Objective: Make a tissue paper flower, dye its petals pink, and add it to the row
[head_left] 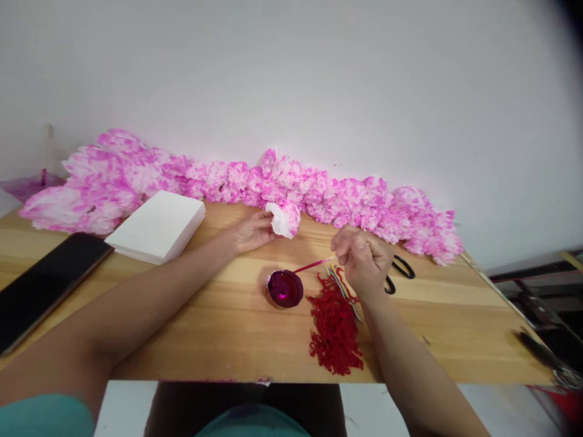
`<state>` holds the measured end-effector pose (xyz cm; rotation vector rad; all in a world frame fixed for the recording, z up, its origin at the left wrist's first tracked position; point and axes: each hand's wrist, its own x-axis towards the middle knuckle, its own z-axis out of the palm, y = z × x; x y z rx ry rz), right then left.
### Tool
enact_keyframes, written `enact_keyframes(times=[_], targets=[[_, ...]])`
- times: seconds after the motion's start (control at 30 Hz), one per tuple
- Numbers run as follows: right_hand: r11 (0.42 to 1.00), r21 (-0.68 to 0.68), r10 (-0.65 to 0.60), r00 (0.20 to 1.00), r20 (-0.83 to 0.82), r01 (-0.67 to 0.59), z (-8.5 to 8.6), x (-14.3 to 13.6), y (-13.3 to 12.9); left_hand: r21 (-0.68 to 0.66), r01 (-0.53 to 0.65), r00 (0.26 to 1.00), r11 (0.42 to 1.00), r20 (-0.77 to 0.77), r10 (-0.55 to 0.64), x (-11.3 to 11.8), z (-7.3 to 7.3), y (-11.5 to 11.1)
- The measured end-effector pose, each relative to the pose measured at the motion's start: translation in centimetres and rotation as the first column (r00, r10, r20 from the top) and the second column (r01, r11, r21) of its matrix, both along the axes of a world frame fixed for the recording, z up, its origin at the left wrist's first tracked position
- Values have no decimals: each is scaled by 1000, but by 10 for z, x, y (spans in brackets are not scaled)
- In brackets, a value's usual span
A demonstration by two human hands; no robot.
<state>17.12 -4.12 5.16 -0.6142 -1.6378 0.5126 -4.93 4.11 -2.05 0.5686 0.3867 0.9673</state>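
Observation:
My left hand (253, 232) holds a crumpled paper flower (286, 220), white on its left side and pink on its right, just above the table. My right hand (363, 258) is closed round a thin stick (315, 265), whose pink-red end points left to the rim of a small cup (285, 289) of dark magenta liquid. Below that hand lies a bundle of red, curly strands (336, 331) with a few pale and yellow stems at its top.
A long heap of pink and white paper flowers (218, 179) lines the wall. On the left are a white paper stack (157, 226) and a black phone (50, 282). Black scissor handles (403, 267) show beside my right hand. The wooden table (204, 340) ends near my lap.

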Motion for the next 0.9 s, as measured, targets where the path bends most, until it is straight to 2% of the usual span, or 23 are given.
enact_keyframes(times=[0.07,0.17,0.3,0.4,0.47,0.57,0.63,0.77,0.9], targets=[[995,17,96,980,176,-101,2,-3,-5,-5,0,1000,1000,-4,0,0,0,0],[981,19,163,885,435,-191,4,-10,-9,-6,10,1000,1000,-19,-10,0,0,0],[972,33,176,815,552,-233,5,-17,-9,-21,25,999,999,-33,-26,-1,1,-1],[976,10,178,826,535,-216,3,-15,-7,-18,26,998,1000,-50,-27,-1,2,-2],[984,-21,166,863,477,-178,0,-10,-6,-14,21,998,1000,-64,-22,-1,2,-2],[989,-113,127,954,270,-100,-4,-2,-2,-16,18,997,1000,-74,-20,-1,1,-3],[983,-172,90,982,164,-62,-6,2,1,-16,19,997,1000,-71,-20,0,1,-2],[973,-223,-5,978,208,52,-5,3,5,2,19,998,1000,-68,-19,0,-1,-1],[967,-240,-39,981,188,84,-5,4,7,-2,44,997,999,-61,-44,0,-1,-1]])
